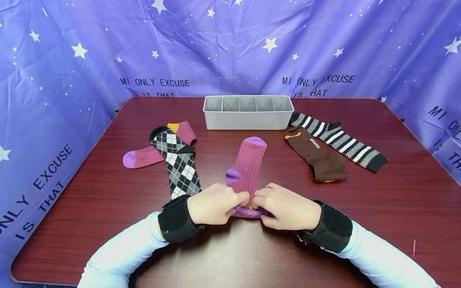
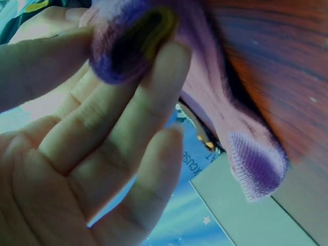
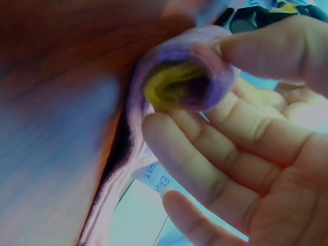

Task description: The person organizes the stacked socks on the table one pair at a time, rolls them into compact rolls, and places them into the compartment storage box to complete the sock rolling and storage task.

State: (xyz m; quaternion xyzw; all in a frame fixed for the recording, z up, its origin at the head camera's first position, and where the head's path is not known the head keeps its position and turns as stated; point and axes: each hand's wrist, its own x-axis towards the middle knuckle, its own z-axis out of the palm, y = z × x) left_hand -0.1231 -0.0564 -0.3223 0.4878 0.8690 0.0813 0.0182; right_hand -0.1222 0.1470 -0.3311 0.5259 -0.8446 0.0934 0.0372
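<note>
A pink ribbed sock (image 1: 249, 164) with purple toe and heel lies on the table in front of me, toe pointing away. Its near end is rolled up into a small purple roll (image 1: 247, 213). My left hand (image 1: 212, 203) pinches the left end of that roll, and my right hand (image 1: 289, 206) pinches the right end. In both wrist views the thumb is on one side of the rolled sock (image 2: 105, 64) and fingers are on the other. A yellow layer (image 3: 161, 92) shows inside the coil in the right wrist view.
Behind the sock stands a grey divided box (image 1: 248, 121). To the left, an argyle sock (image 1: 181, 168) lies across another pink sock (image 1: 144, 157). A brown sock (image 1: 318, 158) and a black-and-white striped sock (image 1: 345, 144) lie to the right on the table (image 1: 381, 216).
</note>
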